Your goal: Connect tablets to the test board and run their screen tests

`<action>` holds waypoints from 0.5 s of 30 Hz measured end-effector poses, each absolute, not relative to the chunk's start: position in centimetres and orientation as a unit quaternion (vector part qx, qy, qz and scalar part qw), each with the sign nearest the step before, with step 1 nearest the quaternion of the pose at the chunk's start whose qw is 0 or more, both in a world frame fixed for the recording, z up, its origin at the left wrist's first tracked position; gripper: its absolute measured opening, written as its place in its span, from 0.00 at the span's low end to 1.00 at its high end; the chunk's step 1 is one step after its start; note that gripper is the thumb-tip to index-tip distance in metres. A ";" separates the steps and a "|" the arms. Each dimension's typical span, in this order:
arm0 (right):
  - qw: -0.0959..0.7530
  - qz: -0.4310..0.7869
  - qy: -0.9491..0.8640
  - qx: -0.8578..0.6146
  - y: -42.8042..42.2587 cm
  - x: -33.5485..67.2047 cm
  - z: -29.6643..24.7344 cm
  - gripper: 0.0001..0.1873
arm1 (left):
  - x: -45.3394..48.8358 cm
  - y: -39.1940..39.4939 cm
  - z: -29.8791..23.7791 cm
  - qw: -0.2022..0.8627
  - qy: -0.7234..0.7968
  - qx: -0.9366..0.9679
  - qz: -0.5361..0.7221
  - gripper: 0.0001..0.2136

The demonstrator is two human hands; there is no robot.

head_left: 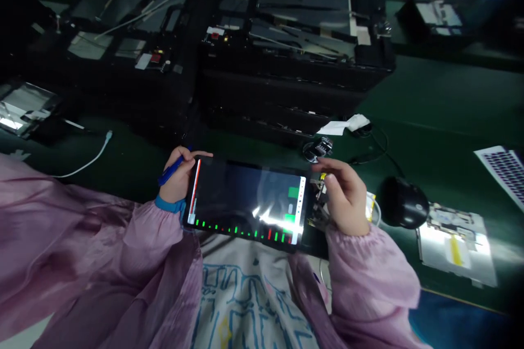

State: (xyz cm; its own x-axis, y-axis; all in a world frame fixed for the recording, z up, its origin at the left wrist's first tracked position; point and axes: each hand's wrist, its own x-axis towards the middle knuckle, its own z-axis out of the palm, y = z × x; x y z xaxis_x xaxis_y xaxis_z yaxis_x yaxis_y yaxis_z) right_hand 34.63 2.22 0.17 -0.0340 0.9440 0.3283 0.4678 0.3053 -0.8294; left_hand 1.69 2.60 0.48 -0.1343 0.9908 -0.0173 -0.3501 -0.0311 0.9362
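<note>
A tablet screen (245,196) is lit in front of my body, showing a dark chart with green and red bars. My left hand (176,177) is closed around a slim blue pen-like tool (170,170) at the screen's left edge, its index finger stretched along the top corner. My right hand (347,202) is by the right edge, thumb and index finger apart. Beside that hand, a bare circuit board (318,202) with a yellow spot adjoins the screen; the palm hides part of it. The lower fingers of my right hand are hidden.
Stacks of opened dark device housings (303,27) stand along the back. A white cable (88,163) lies at left. On the right are a black rounded device (403,203), a silver metal plate (458,245), a sheet of labels (501,169) and crumpled white paper (344,124).
</note>
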 end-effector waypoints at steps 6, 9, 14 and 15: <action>0.492 0.261 -0.640 -0.529 2.9 34.6 -2.1 0.24 | 1.8 2.6 1.2 0.540 0.428 0.367 0.625 0.09; 0.482 0.270 -0.651 -0.521 2.5 34.8 -2.1 0.27 | 1.8 2.8 1.3 0.543 0.419 0.371 0.626 0.08; 0.451 0.270 -0.681 -0.510 2.1 35.4 -2.1 0.27 | 1.7 3.1 1.4 0.543 0.414 0.382 0.623 0.10; 0.444 0.271 -0.685 -0.510 2.0 35.4 -2.1 0.27 | 1.6 3.2 1.4 0.543 0.412 0.385 0.622 0.10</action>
State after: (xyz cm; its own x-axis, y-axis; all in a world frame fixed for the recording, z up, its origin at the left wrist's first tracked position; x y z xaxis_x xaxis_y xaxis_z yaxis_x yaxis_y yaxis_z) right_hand 35.43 1.97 -2.14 -0.0853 0.9393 0.3322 0.4578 0.3331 -0.8243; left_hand 1.63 3.16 1.45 -0.1138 0.9930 0.0328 -0.3580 -0.0718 0.9310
